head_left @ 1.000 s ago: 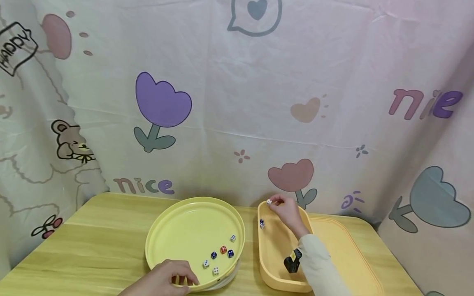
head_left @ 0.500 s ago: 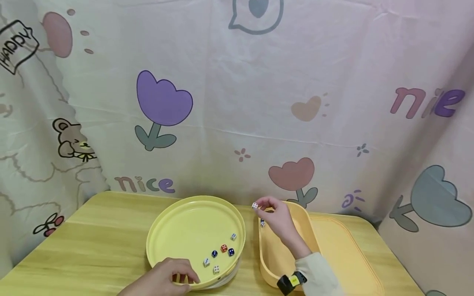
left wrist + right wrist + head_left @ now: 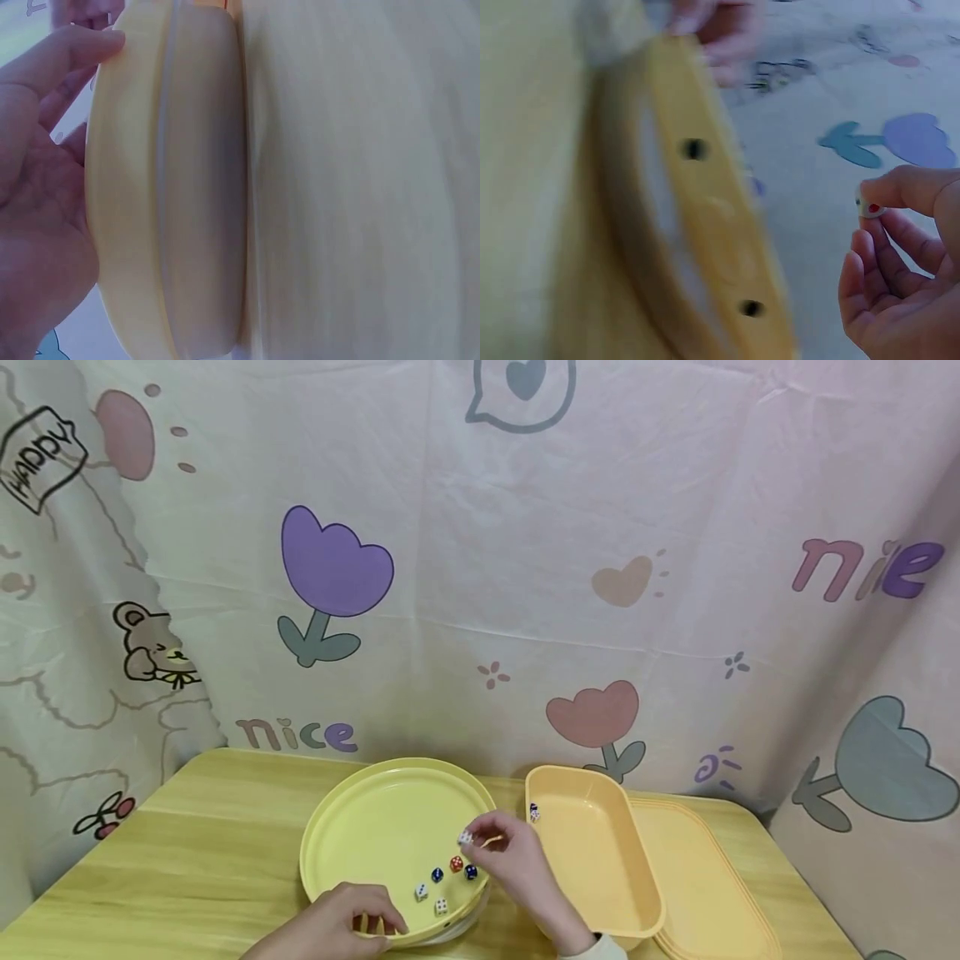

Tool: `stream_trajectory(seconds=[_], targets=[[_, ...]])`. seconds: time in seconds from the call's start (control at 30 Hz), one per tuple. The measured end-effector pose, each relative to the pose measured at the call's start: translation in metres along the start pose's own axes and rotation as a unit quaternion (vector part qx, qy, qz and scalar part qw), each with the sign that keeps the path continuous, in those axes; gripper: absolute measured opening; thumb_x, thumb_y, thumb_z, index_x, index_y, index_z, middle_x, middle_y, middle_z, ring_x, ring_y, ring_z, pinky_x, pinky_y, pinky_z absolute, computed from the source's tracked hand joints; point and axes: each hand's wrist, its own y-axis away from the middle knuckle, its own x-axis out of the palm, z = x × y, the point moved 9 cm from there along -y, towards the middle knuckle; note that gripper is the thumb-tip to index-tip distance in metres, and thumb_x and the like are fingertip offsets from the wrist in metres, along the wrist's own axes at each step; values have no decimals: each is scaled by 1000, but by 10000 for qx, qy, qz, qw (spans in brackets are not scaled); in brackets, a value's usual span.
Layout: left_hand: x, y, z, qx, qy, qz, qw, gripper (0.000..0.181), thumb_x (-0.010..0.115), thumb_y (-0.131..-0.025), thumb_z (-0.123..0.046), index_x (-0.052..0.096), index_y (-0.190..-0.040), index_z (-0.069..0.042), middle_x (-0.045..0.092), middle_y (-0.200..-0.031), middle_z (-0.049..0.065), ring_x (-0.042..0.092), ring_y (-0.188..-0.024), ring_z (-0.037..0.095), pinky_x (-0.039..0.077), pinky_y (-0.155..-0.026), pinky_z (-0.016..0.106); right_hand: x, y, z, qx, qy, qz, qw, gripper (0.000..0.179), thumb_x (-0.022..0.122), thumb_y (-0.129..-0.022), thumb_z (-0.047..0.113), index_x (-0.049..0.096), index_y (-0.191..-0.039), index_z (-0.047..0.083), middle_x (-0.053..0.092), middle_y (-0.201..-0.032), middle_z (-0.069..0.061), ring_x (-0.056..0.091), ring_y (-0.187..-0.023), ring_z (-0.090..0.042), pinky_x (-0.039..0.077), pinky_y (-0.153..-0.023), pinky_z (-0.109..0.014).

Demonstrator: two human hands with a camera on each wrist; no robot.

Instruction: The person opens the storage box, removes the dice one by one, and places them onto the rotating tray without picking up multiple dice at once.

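My left hand grips the near-left rim of a round yellow tray, thumb outside and fingers over the inner side. Between thumb and fingertips my right hand pinches a white die, held over the tray's right side. Close below it a red die lies on the tray floor. Around that are two dark blue dice, one a blue die on the left. Nearer the front rim lie a white die and another white die.
To the right stands a deep orange-yellow box with a small cluster of blue and white dice at its far left wall. A flat orange-yellow lid lies beyond it on the wooden table. A printed curtain hangs behind.
My right hand has moved left and toward me, from the box's far end to over the tray, carrying the white die. My left hand has stayed at the tray rim.
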Motion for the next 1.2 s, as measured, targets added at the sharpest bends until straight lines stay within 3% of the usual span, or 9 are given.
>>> stream_trajectory(seconds=[0.17, 0.27, 0.43, 0.73, 1.03, 1.2], targets=[[1, 0, 0, 101, -118, 2, 9999, 22, 61, -81, -1, 66, -96, -16, 59, -84, -11, 51, -72, -3, 45, -58, 18, 22, 6, -11, -237, 190, 173, 9994, 14, 72, -72, 5, 63, -83, 5, 59, -74, 0, 55, -68, -9, 47, -60, -23], [1, 0, -1, 190, -159, 1, 9997, 23, 61, -81, 0, 66, -96, -16, 59, -85, -11, 51, -72, -3, 45, -58, 18, 26, 8, -16, -172, 316, 108, 9993, 14, 73, -72, 5, 63, -81, 7, 59, -73, 1, 54, -67, -7, 47, -60, -23], [1, 2, -2, 252, -32, 46, 9997, 22, 59, -82, 0, 66, -97, -14, 59, -86, -10, 51, -73, -3, 45, -59, 18, 27, 10, -17, 53, 377, 19, 9993, 14, 71, -71, -1, 62, -81, 5, 59, -75, -3, 53, -66, -8, 47, -60, -22], [2, 3, 0, 241, 66, 72, 9997, 21, 59, -83, -1, 66, -98, -14, 59, -86, -9, 52, -75, -2, 46, -59, 19, 25, 18, 20, -173, 380, 29, 9991, 13, 67, -71, -8, 60, -81, -3, 58, -76, -13, 54, -67, -14, 47, -61, -23], [2, 1, 4, 94, 125, 98, 9998, 21, 59, -83, -1, 66, -98, -14, 59, -86, -10, 52, -76, -1, 46, -61, 20, 19, 15, 12, 41, 205, -173, 9996, 11, 56, -83, -4, 61, -94, -3, 59, -85, -12, 58, -74, -16, 47, -64, -24], [2, 1, 3, 112, 85, 92, 9999, 21, 60, -82, -1, 66, -98, -14, 59, -86, -10, 52, -76, -1, 46, -61, 20, 18, 15, 14, 20, 176, -170, 9997, 12, 55, -83, -5, 60, -94, -3, 59, -84, -12, 59, -73, -18, 47, -63, -23]])
